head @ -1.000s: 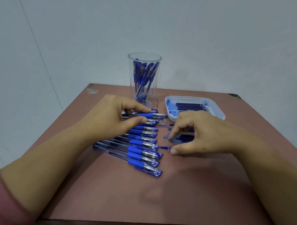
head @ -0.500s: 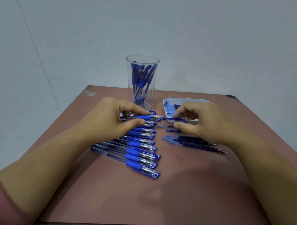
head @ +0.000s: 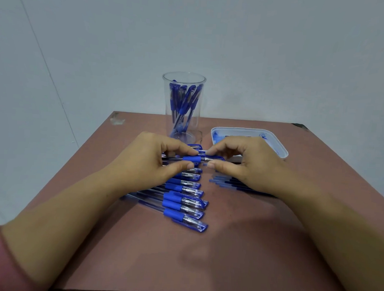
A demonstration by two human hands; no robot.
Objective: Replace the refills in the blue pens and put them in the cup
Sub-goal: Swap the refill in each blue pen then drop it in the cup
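My left hand (head: 151,161) holds a blue pen (head: 191,159) by its grip, level above the table. My right hand (head: 249,162) pinches a blue cap (head: 216,158) over the pen's tip end. Below them a row of several capped blue pens (head: 184,199) lies side by side on the table. Several loose blue refills (head: 224,182) lie to the right of the row, partly under my right hand. A tall clear cup (head: 183,106) with several blue pens standing in it is at the back centre.
A white shallow tray (head: 278,146) with blue refills and ink stains sits at the back right, behind my right hand. The brown table (head: 204,265) has its edges close on the left and right. A pale wall is behind.
My right hand rose from the refills on the table up to the pen in my left hand, carrying a blue cap to its tip end. My left hand kept holding the pen.
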